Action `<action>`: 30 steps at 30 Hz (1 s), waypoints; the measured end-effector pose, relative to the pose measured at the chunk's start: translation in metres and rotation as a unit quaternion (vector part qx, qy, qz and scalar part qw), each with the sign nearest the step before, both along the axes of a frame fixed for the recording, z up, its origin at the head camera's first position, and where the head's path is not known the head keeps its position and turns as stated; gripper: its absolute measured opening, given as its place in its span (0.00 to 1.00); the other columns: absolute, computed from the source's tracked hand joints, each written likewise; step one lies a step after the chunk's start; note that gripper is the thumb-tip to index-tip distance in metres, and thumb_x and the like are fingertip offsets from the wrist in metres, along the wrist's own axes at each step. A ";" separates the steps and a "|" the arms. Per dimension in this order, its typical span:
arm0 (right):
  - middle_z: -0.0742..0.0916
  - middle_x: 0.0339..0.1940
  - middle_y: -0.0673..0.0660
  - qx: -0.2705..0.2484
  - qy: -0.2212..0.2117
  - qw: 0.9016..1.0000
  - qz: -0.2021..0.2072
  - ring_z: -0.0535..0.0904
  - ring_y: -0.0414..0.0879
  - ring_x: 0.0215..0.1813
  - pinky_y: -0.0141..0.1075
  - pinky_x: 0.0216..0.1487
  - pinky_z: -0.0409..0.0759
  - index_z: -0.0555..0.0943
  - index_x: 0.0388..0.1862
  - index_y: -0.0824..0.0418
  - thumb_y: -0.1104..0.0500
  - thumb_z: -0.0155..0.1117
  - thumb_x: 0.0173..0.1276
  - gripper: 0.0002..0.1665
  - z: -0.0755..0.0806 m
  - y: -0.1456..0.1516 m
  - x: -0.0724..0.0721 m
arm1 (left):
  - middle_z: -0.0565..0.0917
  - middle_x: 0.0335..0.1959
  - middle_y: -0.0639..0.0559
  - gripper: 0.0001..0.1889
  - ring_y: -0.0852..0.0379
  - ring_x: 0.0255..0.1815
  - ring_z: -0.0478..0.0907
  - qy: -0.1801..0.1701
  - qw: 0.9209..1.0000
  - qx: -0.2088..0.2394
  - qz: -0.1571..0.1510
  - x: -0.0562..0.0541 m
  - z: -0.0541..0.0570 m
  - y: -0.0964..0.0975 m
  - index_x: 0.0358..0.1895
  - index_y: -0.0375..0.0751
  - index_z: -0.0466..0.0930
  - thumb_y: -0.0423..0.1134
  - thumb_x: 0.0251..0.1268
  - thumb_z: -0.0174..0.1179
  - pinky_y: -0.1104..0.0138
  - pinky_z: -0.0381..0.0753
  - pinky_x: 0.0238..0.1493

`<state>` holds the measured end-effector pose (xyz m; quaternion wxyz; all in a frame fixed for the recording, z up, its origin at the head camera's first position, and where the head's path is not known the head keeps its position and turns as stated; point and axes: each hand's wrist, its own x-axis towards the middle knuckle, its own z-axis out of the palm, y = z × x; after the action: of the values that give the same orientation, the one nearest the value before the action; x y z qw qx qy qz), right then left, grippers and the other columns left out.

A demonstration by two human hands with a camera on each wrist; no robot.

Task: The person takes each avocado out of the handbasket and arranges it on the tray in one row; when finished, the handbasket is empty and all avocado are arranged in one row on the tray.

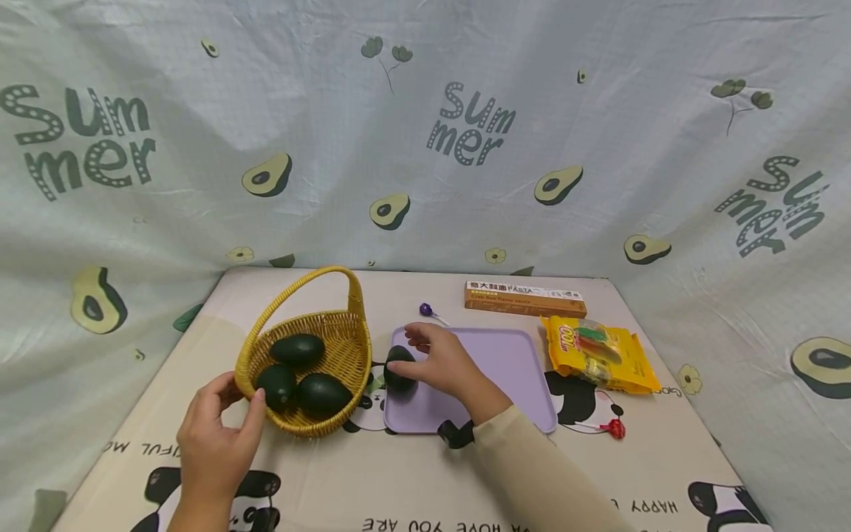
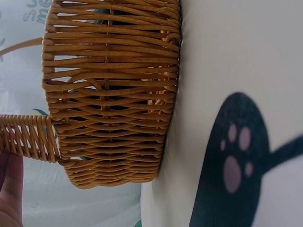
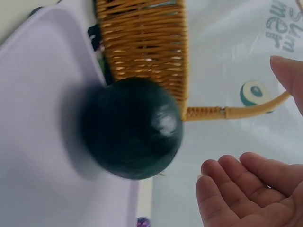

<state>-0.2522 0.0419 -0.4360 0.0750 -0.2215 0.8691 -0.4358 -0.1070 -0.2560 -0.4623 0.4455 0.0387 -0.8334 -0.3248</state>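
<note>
My left hand [image 1: 219, 432] grips the yellow wicker basket [image 1: 362, 336] at the left foot of its handle, thumb on the near side. The fingertips [image 2: 12, 175] show against the woven handle in the left wrist view. Inside the basket lie three dark green avocados [image 1: 298, 351]. Another avocado [image 1: 400, 369] lies on the left part of the lilac tray [image 1: 492, 369]. Over that tray, my right hand [image 1: 442, 362] is spread around this avocado; the right wrist view shows a gap between the loosely bent fingers [image 3: 220, 189] and the glossy avocado [image 3: 135, 127].
Behind the tray lie a purple lollipop [image 1: 427, 309] and a long pasta box [image 1: 525, 298]. To its right are a yellow snack packet [image 1: 601, 355] and a red lollipop [image 1: 615, 428]. A printed curtain [image 1: 465, 222] hangs behind the table.
</note>
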 end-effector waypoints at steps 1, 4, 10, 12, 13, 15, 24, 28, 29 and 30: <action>0.83 0.67 0.59 0.000 0.001 1.000 0.004 0.81 0.52 0.66 0.46 0.70 0.79 0.76 0.70 0.60 0.41 0.79 0.58 0.45 0.002 -0.001 0.000 | 0.85 0.44 0.38 0.25 0.55 0.45 0.79 -0.001 1.000 0.000 0.000 0.000 0.000 0.000 0.55 0.26 0.78 0.28 0.54 0.74 0.93 0.67 0.56; 0.82 0.68 0.57 0.007 0.001 1.000 0.021 0.79 0.50 0.69 0.45 0.72 0.77 0.75 0.72 0.58 0.40 0.78 0.59 0.46 0.008 -0.006 0.000 | 0.85 0.43 0.38 0.25 0.51 0.44 0.80 -0.005 1.000 -0.001 0.000 0.001 0.001 0.000 0.56 0.26 0.78 0.28 0.54 0.74 0.93 0.67 0.56; 0.80 0.71 0.55 0.034 0.009 0.997 0.068 0.76 0.49 0.72 0.43 0.74 0.75 0.73 0.74 0.57 0.41 0.78 0.60 0.47 0.020 -0.016 -0.002 | 0.84 0.42 0.38 0.26 0.42 0.44 0.82 -0.013 1.000 -0.004 -0.002 0.002 0.001 -0.001 0.56 0.26 0.78 0.27 0.53 0.75 0.94 0.66 0.56; 0.80 0.71 0.55 0.040 0.011 0.996 0.082 0.76 0.49 0.72 0.43 0.74 0.75 0.72 0.74 0.57 0.41 0.78 0.60 0.47 0.024 -0.020 -0.003 | 0.84 0.43 0.39 0.26 0.41 0.44 0.82 -0.013 1.000 -0.004 -0.002 0.001 0.001 -0.001 0.56 0.26 0.78 0.26 0.53 0.75 0.94 0.66 0.56; 0.80 0.71 0.55 0.043 0.012 0.995 0.088 0.76 0.50 0.72 0.44 0.74 0.75 0.72 0.74 0.57 0.42 0.78 0.61 0.47 0.026 -0.022 -0.003 | 0.84 0.43 0.39 0.26 0.41 0.44 0.82 -0.013 1.000 -0.003 -0.003 0.001 0.001 -0.001 0.57 0.26 0.78 0.26 0.53 0.75 0.94 0.66 0.56; 0.80 0.71 0.55 0.049 0.014 0.994 0.099 0.76 0.51 0.72 0.45 0.74 0.75 0.73 0.74 0.57 0.42 0.78 0.61 0.46 0.030 -0.027 -0.005 | 0.84 0.43 0.39 0.26 0.41 0.44 0.82 -0.013 1.000 -0.004 -0.003 0.001 0.001 -0.002 0.57 0.26 0.78 0.27 0.53 0.75 0.94 0.66 0.56; 0.81 0.69 0.55 0.097 0.015 0.984 0.147 0.78 0.49 0.70 0.44 0.72 0.77 0.74 0.73 0.57 0.40 0.76 0.62 0.45 0.042 -0.049 -0.014 | 0.84 0.43 0.39 0.26 0.50 0.44 0.81 -0.011 1.000 -0.006 -0.007 0.001 -0.001 -0.003 0.57 0.27 0.78 0.27 0.54 0.75 0.93 0.67 0.56; 0.82 0.69 0.55 0.119 0.009 0.978 0.174 0.78 0.46 0.69 0.40 0.72 0.77 0.73 0.73 0.59 0.41 0.76 0.62 0.45 0.043 -0.057 -0.018 | 0.84 0.43 0.39 0.25 0.58 0.45 0.79 -0.006 1.000 -0.009 -0.008 0.000 -0.002 -0.003 0.57 0.27 0.78 0.28 0.54 0.75 0.93 0.68 0.56; 0.82 0.69 0.56 0.122 0.008 0.976 0.180 0.78 0.45 0.68 0.38 0.72 0.77 0.73 0.73 0.59 0.41 0.76 0.62 0.45 0.043 -0.059 -0.019 | 0.83 0.42 0.38 0.25 0.58 0.45 0.79 -0.006 1.000 -0.009 -0.009 0.000 -0.002 -0.004 0.56 0.27 0.78 0.28 0.54 0.74 0.93 0.68 0.56; 0.82 0.69 0.56 0.125 0.008 0.975 0.185 0.78 0.45 0.68 0.37 0.71 0.77 0.74 0.73 0.59 0.41 0.76 0.62 0.45 0.042 -0.062 -0.020 | 0.84 0.42 0.39 0.25 0.58 0.45 0.79 -0.006 1.000 -0.010 -0.008 -0.001 -0.002 -0.004 0.56 0.28 0.78 0.28 0.54 0.74 0.93 0.68 0.56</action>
<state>-0.2725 -0.0200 -0.3939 0.1747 -0.3709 0.8611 -0.3007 -0.1076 -0.2597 -0.4646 0.4381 0.0300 -0.8396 -0.3198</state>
